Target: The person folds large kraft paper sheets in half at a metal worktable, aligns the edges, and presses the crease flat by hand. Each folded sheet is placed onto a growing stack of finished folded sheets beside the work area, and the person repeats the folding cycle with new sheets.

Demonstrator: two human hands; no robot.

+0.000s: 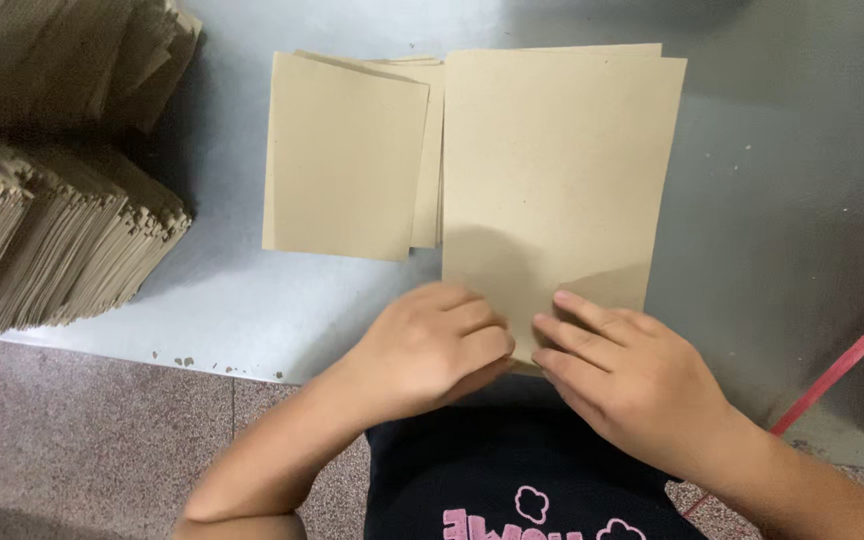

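Left hand: the left hand (430, 347) is curled into a loose fist, knuckles up, resting at the near left corner of the big brown card sheet (555, 180); its fingers (477, 318) are folded over that edge, though whether they pinch the sheet I cannot tell.
Right hand: the right hand (624, 378) lies palm down with the fingers (592, 318) stretched out and pressed on the near right corner of the same sheet, open rather than clenched.
Big sheet: it lies flat on the grey counter (782, 200), long side running away from the person, near edge at the counter's near rim under both hands; a second sheet peeks out beneath its far edge.
Smaller pile: a pile of smaller brown cards (344, 155) sits just left of the big sheet, its right part tucked under the sheet's left edge.
Left stacks: tall stacks of brown card (52, 240) stand on edge at the counter's far left, well apart from the hands; another stack (72, 50) is behind them.
Red strip: a red strip (842, 365) runs slanting at the right, beside the counter edge.
Floor: a speckled floor (92, 430) shows below the counter.
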